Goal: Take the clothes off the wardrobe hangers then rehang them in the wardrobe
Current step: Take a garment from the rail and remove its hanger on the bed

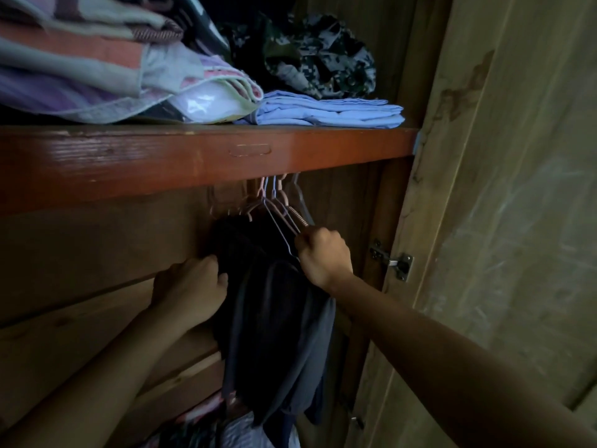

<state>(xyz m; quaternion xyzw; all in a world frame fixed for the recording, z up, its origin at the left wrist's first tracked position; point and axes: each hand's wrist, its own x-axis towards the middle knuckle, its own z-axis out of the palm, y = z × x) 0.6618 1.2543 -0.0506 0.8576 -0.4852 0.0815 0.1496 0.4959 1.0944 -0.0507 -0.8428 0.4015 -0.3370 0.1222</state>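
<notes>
Inside a wooden wardrobe, a person's right hand (324, 257) grips the wire hangers (284, 218) bunched under the red shelf (161, 156), while the left hand (190, 291), fingers curled, pinches the dark clothes (274, 312) hanging at its three o'clock. Folded linens (323, 111) lie on the shelf.

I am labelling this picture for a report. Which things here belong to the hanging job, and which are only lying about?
Belong to the job:
- dark clothes, hanging
- wire hangers
- left hand, holding the clothes
- right hand, gripping a hanger

Lying about:
- folded blue shirt on the shelf
- camouflage garment
- folded blankets
</notes>
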